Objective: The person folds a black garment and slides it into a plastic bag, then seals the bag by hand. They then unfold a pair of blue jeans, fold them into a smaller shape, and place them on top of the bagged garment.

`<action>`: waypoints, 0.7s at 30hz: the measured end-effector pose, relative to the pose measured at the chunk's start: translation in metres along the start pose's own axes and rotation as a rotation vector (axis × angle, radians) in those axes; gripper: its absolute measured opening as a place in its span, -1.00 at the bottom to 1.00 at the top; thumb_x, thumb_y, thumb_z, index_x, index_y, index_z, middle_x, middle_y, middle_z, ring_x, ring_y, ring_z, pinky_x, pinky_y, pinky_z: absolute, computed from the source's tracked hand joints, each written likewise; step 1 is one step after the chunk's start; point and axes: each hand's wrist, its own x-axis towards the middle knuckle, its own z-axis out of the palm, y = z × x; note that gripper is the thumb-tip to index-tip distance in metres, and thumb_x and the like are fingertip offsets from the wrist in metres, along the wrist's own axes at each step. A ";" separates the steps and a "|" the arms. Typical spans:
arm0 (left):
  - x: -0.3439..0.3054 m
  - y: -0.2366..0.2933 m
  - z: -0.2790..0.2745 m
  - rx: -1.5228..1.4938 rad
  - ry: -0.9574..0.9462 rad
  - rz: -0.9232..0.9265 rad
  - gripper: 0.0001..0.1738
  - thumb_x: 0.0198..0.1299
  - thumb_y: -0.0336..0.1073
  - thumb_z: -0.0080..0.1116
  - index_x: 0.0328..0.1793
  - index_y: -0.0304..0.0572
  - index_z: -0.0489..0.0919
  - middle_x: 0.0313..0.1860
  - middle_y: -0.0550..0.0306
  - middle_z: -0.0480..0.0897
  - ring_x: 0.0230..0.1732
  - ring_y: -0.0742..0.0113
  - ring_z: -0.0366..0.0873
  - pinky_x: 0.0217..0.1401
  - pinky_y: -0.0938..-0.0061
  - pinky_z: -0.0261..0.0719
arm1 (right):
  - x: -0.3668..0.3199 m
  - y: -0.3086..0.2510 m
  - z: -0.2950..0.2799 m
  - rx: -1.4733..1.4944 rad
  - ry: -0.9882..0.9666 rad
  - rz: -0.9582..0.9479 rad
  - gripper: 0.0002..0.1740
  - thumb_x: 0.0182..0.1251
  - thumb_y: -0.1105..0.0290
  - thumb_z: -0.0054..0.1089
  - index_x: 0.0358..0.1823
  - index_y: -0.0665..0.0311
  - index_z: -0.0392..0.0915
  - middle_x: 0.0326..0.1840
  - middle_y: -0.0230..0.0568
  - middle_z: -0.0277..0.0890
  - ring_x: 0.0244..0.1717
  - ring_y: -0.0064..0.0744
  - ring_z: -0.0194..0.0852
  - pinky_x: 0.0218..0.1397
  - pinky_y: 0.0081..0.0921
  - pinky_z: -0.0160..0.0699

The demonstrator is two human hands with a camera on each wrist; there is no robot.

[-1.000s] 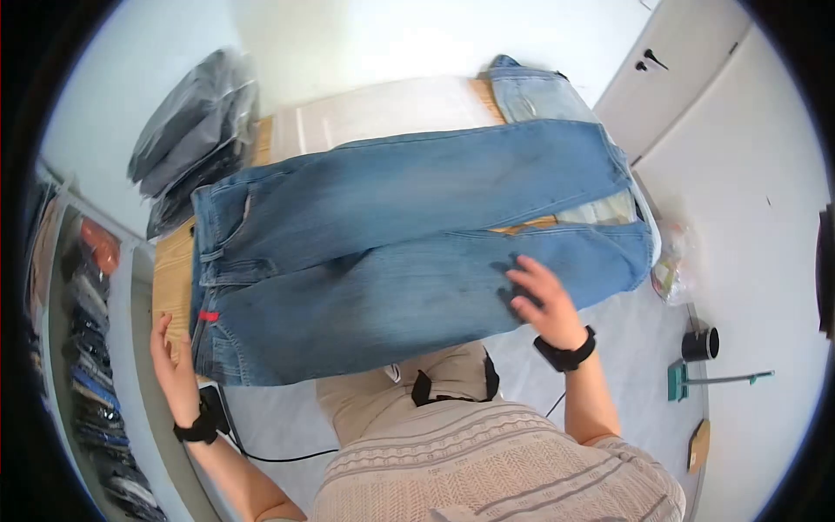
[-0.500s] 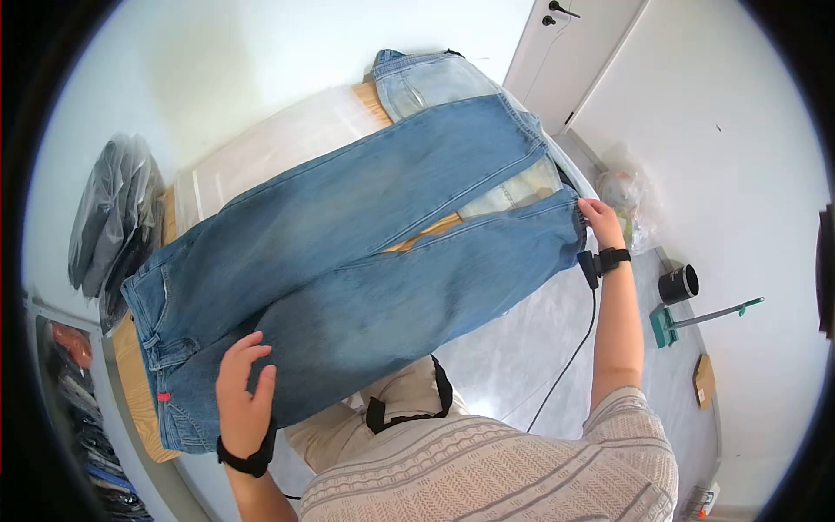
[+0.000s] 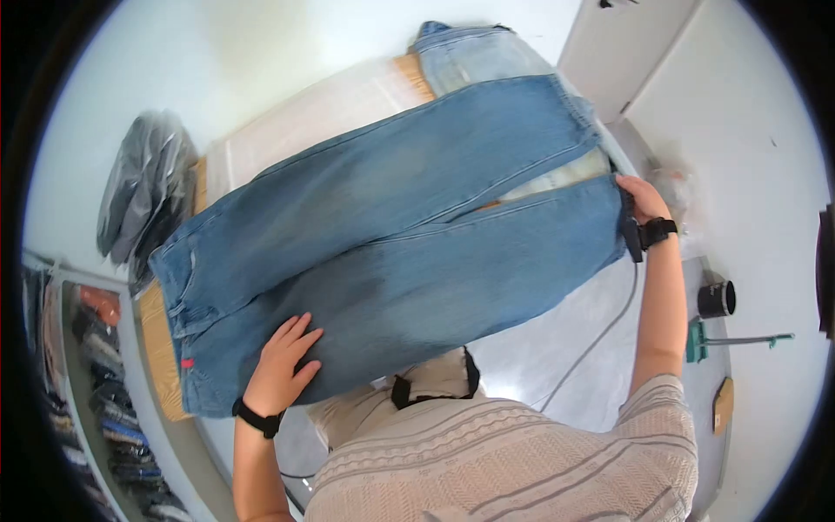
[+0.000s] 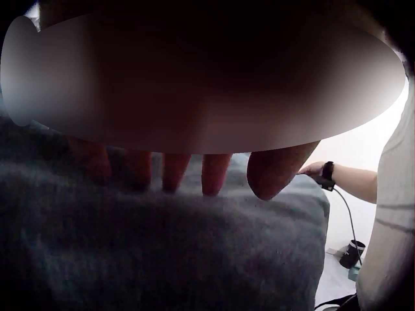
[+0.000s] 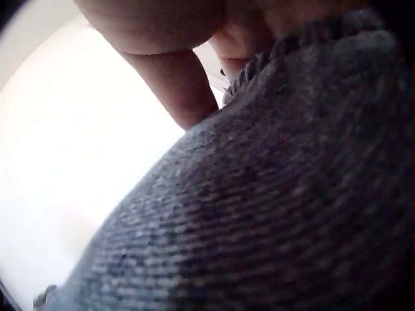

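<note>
A pair of blue jeans lies spread across the table, waistband to the left and both legs reaching right. My left hand rests on the upper part of the near leg, its fingers extended over the denim. In the left wrist view those fingertips point down at the cloth, with the rest of the hand blurred out. My right hand pinches the near leg's hem at the right end. Close up in the right wrist view, a finger presses along the frayed hem edge.
Lighter jeans lie beneath at the back right, beside a whitish sheet. Plastic-wrapped dark garments are piled at the back left. A shelf of bagged clothes stands left. A cable hangs from the right wrist.
My right hand went from over the near leg to its hem and now holds it. My left hand left the waistband's side and came down on the upper leg. The head view turned rightward.
</note>
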 end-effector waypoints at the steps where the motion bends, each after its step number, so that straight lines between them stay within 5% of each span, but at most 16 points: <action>1: 0.001 0.001 -0.007 -0.007 -0.048 0.008 -0.56 0.01 -0.37 0.19 0.09 -0.21 0.51 0.24 -0.09 0.41 0.29 -0.08 0.28 0.30 0.23 0.26 | 0.001 0.005 0.000 -0.150 -0.006 0.024 -0.72 0.24 0.24 0.17 -0.24 0.35 0.54 -0.36 -0.34 0.54 -0.39 -0.58 0.44 -0.29 -0.60 0.39; 5: 0.014 0.004 -0.055 -0.048 -0.002 0.010 -0.64 0.10 -0.33 0.16 0.04 -0.24 0.52 0.09 -0.06 0.53 0.15 0.02 0.43 0.21 0.29 0.36 | 0.007 0.005 0.001 -0.903 0.268 -0.184 -0.53 0.14 0.18 0.23 -0.03 0.38 0.46 -0.17 -0.20 0.51 -0.14 -0.38 0.44 -0.05 -0.51 0.40; 6: 0.020 0.008 -0.064 -0.027 0.031 0.013 -0.65 0.10 -0.33 0.16 0.04 -0.24 0.52 0.07 -0.06 0.54 0.14 0.01 0.43 0.20 0.29 0.37 | 0.004 -0.005 0.016 -0.902 0.249 -0.197 -0.53 0.14 0.18 0.23 -0.03 0.38 0.46 -0.17 -0.20 0.51 -0.14 -0.38 0.44 -0.05 -0.51 0.40; 8: 0.031 0.010 -0.070 0.013 0.067 0.008 -0.67 0.11 -0.32 0.15 0.01 -0.25 0.52 0.03 -0.06 0.55 0.11 0.01 0.45 0.16 0.28 0.40 | -0.026 -0.049 0.067 -1.002 0.085 -0.515 -0.55 0.18 0.18 0.19 -0.04 0.38 0.46 -0.18 -0.19 0.51 -0.16 -0.41 0.43 -0.05 -0.52 0.39; 12: 0.053 -0.004 -0.053 0.065 -0.070 0.068 -0.67 0.14 -0.30 0.13 0.02 -0.27 0.51 0.01 -0.06 0.54 0.09 0.03 0.45 0.16 0.29 0.39 | -0.059 -0.110 0.169 -0.578 -0.506 -0.269 -0.69 0.24 0.23 0.13 -0.12 0.29 0.53 -0.23 -0.37 0.51 -0.23 -0.59 0.40 -0.12 -0.61 0.39; 15: 0.064 -0.013 -0.042 0.087 -0.169 0.063 -0.67 0.13 -0.30 0.13 0.02 -0.27 0.51 0.01 -0.06 0.53 0.09 0.02 0.44 0.17 0.29 0.39 | -0.059 -0.121 0.240 -0.626 -0.807 -0.254 -0.74 0.26 0.24 0.11 -0.15 0.27 0.54 -0.26 -0.44 0.50 -0.25 -0.65 0.38 -0.19 -0.68 0.36; 17: 0.067 -0.012 -0.040 0.016 -0.108 0.085 -0.66 0.13 -0.30 0.12 0.02 -0.29 0.51 0.00 -0.07 0.53 0.08 0.01 0.44 0.17 0.30 0.39 | -0.046 -0.118 0.286 -0.738 -0.873 -0.269 -0.70 0.29 0.23 0.09 -0.09 0.28 0.53 -0.23 -0.42 0.52 -0.29 -0.64 0.41 -0.21 -0.67 0.40; 21: 0.062 -0.018 -0.027 -0.020 -0.032 0.162 -0.68 0.12 -0.27 0.11 -0.05 -0.30 0.54 -0.09 -0.06 0.56 0.02 0.01 0.48 0.10 0.29 0.43 | -0.048 -0.110 0.388 -0.490 -1.033 0.065 -0.66 0.29 0.27 0.08 0.01 0.30 0.47 -0.12 -0.34 0.56 -0.27 -0.61 0.53 -0.31 -0.71 0.51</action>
